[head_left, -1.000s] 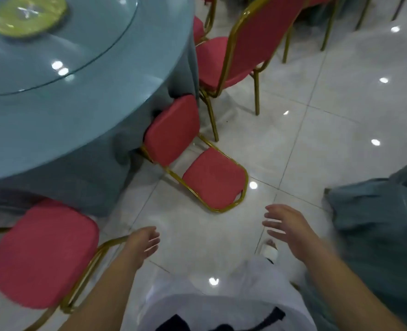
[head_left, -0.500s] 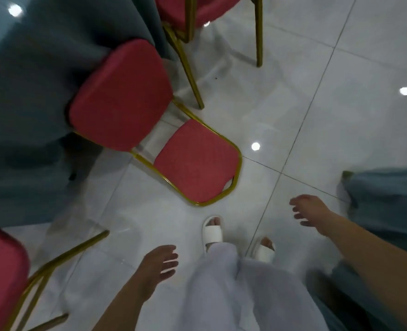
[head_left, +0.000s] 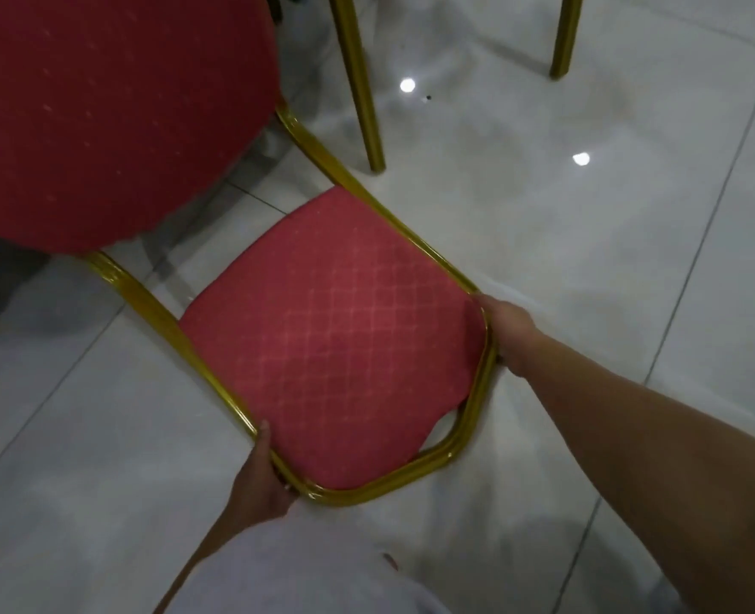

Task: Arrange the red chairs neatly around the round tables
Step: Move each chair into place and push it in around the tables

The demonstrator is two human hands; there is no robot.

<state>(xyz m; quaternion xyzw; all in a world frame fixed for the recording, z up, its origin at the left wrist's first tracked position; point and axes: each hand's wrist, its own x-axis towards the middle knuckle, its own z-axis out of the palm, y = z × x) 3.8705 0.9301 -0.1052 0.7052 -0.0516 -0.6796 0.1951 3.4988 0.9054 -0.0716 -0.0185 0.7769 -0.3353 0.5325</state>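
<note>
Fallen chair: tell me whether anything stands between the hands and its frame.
Nothing visible does. The left hand grips the fallen chair by the near corner of its gold frame; the right hand grips the frame's right side.

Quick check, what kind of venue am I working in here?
Probably a banquet hall or restaurant: red padded chair with gold frame, another chair's gold legs, glossy tiled floor.

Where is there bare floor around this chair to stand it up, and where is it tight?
Bare white tiled floor lies right of the red padded chair with a gold metal frame, and left of it too. It is tight at the top, where another chair's gold legs stand close.
</note>
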